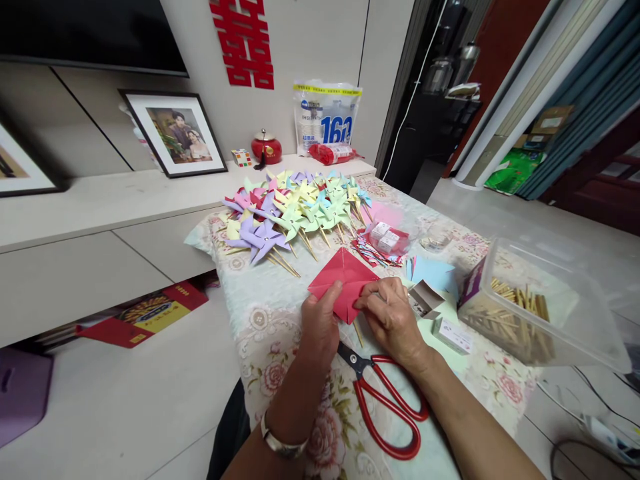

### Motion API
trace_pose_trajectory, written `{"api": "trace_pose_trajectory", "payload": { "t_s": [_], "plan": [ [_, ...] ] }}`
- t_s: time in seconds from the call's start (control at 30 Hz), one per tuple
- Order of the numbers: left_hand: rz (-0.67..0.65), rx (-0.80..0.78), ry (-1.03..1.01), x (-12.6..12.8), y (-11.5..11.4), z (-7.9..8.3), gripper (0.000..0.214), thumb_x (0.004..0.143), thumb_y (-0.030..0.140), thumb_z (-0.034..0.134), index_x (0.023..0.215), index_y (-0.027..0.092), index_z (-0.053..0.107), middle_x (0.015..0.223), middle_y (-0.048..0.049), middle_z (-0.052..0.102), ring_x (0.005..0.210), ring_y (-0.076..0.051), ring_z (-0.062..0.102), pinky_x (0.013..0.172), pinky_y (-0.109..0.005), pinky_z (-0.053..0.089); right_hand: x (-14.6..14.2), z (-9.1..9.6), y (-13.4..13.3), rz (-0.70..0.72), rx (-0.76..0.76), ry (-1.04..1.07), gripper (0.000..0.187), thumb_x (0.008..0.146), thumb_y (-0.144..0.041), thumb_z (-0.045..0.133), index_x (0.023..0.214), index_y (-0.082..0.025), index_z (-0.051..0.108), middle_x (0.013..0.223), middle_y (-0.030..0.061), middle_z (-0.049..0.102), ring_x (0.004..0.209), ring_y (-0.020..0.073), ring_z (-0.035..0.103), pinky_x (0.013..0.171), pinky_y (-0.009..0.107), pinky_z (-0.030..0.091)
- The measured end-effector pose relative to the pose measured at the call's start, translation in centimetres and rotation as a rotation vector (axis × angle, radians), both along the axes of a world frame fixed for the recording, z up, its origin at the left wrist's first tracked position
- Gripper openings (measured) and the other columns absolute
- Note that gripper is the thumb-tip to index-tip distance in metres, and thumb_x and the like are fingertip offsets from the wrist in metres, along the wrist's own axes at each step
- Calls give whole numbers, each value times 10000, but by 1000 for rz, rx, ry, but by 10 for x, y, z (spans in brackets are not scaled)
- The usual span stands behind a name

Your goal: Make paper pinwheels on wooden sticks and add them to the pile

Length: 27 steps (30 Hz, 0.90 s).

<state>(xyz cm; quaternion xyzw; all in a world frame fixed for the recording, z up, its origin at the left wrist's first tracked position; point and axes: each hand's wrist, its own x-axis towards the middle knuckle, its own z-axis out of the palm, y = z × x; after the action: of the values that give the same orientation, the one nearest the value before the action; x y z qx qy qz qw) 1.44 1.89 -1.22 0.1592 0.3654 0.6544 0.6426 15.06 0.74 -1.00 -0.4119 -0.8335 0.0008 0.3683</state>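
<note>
Red paper square (341, 275): grips of left hand (320, 327) and right hand (393, 319) pinched its 6 o'clock corner; creases best pressed flat, aligned.

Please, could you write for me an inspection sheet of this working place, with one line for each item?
Surface: table with floral cloth, crowded on its far half.
Job's things: folded red paper; red-handled scissors lie near the person.
Clutter: pile of paper pinwheels, clear box of wooden sticks, small cartons, blue paper.
Hands: left hand and right hand both pinch the red paper's near edge.
Cables: white cable down the wall; dark cable on the floor.
Surroundings: sideboard, framed photo, red paper-cut on the wall.
</note>
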Motion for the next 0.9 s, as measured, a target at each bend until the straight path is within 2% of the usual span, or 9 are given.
{"api": "trace_pose_trajectory", "payload": {
  "t_s": [0.7, 0.9],
  "plan": [
    [-16, 14, 22, 1, -1, 2, 227, 627, 289, 820, 813, 207, 720, 862, -68, 763, 934, -270, 702, 822, -350, 539, 2, 0, 1, 3, -6, 14, 269, 864, 2, 524, 894, -217, 677, 946, 60, 642, 909, 233, 489, 779, 383, 400],
    [-29, 21, -10, -1, 0, -1, 212, 643, 271, 826, 818, 203, 726, 880, -48, 750, 779, -201, 679, 775, -314, 523, 2, -2, 1, 15, 6, 80, 251, 895, -29, 516, 904, -223, 676, 930, 58, 655, 893, 227, 499, 778, 391, 414]
  ]
}}
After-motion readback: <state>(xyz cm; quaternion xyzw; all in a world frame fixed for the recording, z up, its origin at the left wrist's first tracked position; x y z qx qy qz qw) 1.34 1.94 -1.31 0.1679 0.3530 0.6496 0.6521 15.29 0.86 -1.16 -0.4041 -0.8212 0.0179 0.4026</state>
